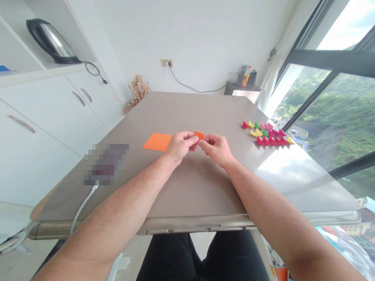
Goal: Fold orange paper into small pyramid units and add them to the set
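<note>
Between my two hands is a small folded piece of orange paper (199, 135), held above the middle of the table. My left hand (182, 145) pinches its left side, thumb on top. On the right, my right hand (216, 147) has thumb and fingers closed at the paper's lower right edge. A flat sheet of orange paper (156, 141) lies just left of my left hand, which partly covers it. Toward the table's right side stand several small folded paper boats (266, 132) in rows, coloured red, pink, yellow and green.
The grey-brown table (196, 113) stretches to the white wall. A blurred-out device (107, 164) with a white cable (80, 208) lies on the left. A window (316, 89) borders the right side. Behind the table, bottles (246, 78) stand on a small cabinet; a kettle (52, 41) sits on a left shelf.
</note>
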{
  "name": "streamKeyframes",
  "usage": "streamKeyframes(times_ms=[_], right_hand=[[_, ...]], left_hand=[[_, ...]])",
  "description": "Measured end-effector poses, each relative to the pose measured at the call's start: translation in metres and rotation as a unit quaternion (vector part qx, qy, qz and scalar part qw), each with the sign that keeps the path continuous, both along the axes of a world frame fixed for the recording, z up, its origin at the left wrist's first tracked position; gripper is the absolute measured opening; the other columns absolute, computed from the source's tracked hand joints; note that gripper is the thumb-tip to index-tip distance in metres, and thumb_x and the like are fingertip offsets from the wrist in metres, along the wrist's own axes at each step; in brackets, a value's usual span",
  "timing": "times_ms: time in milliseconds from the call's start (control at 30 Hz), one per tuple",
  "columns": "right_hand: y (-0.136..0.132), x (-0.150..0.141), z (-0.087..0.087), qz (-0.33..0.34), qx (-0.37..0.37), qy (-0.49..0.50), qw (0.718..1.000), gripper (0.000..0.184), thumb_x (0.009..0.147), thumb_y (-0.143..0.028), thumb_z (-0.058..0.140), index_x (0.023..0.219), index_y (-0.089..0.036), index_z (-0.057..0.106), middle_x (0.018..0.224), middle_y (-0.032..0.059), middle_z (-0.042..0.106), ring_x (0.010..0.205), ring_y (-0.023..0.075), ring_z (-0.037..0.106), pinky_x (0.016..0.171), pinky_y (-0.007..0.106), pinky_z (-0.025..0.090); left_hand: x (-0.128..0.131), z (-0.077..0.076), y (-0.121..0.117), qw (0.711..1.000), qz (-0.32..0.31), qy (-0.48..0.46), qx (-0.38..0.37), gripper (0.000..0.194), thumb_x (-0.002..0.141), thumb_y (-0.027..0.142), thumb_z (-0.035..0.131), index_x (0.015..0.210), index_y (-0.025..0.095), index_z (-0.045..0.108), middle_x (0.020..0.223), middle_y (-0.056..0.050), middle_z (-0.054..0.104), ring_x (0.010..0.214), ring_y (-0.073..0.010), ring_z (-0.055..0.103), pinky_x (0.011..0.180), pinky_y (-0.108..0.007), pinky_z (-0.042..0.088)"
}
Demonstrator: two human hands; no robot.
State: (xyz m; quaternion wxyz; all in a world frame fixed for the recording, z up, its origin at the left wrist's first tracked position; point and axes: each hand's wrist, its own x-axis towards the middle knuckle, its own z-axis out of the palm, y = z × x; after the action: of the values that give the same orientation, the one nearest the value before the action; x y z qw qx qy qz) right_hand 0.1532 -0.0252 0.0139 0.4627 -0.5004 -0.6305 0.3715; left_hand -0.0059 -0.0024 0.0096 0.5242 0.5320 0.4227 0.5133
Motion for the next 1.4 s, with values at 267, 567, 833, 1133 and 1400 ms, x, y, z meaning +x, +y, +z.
streamKeyframes(times_ms=[267,567,833,1133,1400], right_hand=[[0.000,0.001,0.000,0.010,0.022,-0.021,0.999,0.037,0.079,-0.042,0.068,0.057,-0.022,0.047,0.056,-0.0043,0.047,0.055,0.0102,0.037,0.054,0.028,0.030],[0.001,0.004,0.001,-0.012,-0.011,0.025,1.000,0.023,0.078,-0.038,0.068,0.063,-0.021,0.061,0.057,-0.0032,0.053,0.056,0.0118,0.043,0.053,0.028,0.033],[0.003,0.006,-0.001,0.030,-0.034,0.044,0.998,0.016,0.076,-0.027,0.064,0.062,-0.020,0.060,0.057,-0.0026,0.056,0.056,0.0115,0.048,0.054,0.027,0.037],[0.001,0.005,0.003,0.004,-0.044,0.072,0.996,0.019,0.076,-0.030,0.068,0.061,-0.019,0.063,0.060,-0.0006,0.061,0.058,0.0119,0.054,0.057,0.027,0.044],[0.010,0.004,-0.012,-0.007,0.068,0.085,0.994,0.018,0.075,-0.031,0.071,0.090,-0.021,0.072,0.078,0.0016,0.073,0.071,0.0160,0.066,0.065,0.030,0.053]], left_hand=[[-0.001,-0.003,0.001,1.000,-0.015,0.001,0.008,0.019,0.073,0.034,0.077,0.070,0.017,0.070,0.066,-0.003,0.064,0.062,-0.0129,0.057,0.061,-0.029,0.047],[-0.013,-0.008,0.008,0.989,-0.049,0.132,0.053,0.027,0.078,0.044,0.078,0.073,0.019,0.072,0.065,-0.004,0.065,0.056,-0.0120,0.052,0.056,-0.028,0.041],[-0.009,-0.001,0.005,0.994,0.021,0.079,0.075,0.020,0.075,0.036,0.080,0.081,0.018,0.073,0.072,-0.004,0.070,0.056,-0.0115,0.055,0.057,-0.028,0.046],[-0.007,-0.004,0.002,0.996,-0.028,0.043,0.079,0.025,0.075,0.030,0.079,0.096,0.017,0.075,0.090,-0.008,0.077,0.077,-0.0181,0.069,0.068,-0.031,0.055],[-0.010,-0.009,0.007,0.981,-0.012,0.136,0.141,0.042,0.082,0.029,0.072,0.123,0.022,0.071,0.083,-0.002,0.074,0.068,-0.0160,0.068,0.066,-0.031,0.057]])
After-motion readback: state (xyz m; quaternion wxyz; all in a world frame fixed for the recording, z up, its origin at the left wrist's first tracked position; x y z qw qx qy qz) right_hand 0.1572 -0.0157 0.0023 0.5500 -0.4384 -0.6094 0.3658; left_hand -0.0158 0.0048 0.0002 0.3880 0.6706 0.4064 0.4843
